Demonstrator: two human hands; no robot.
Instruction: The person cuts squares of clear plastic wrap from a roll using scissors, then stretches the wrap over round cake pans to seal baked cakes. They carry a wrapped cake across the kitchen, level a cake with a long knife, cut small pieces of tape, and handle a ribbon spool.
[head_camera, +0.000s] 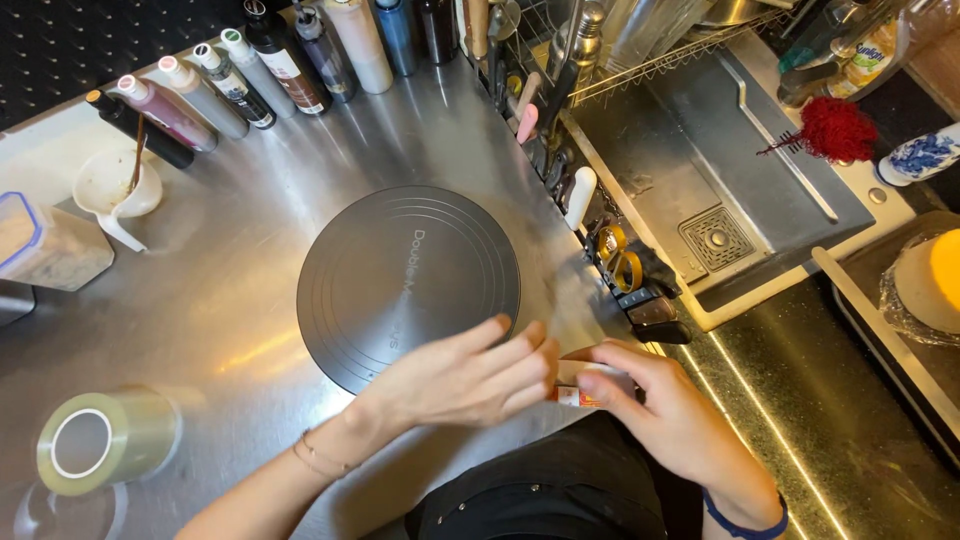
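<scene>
The right hand (672, 415) is pinching a small tube (583, 392) lying crosswise just right of the turntable (408, 285), while the left hand (460, 378) is hovering beside it, fingers straight and together.

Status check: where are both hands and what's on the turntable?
Left hand flat, fingers spread over the near edge of the round grey turntable. Right hand holds a small tube. Turntable top bare.

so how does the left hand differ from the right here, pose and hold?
The left hand lies flat, fingers spread, over the near edge of the round dark turntable; the right hand is curled. The left holds nothing; the right pinches a small white-and-orange tube. The left wrist wears a thin chain, the right a blue band. Both are bare.
</scene>
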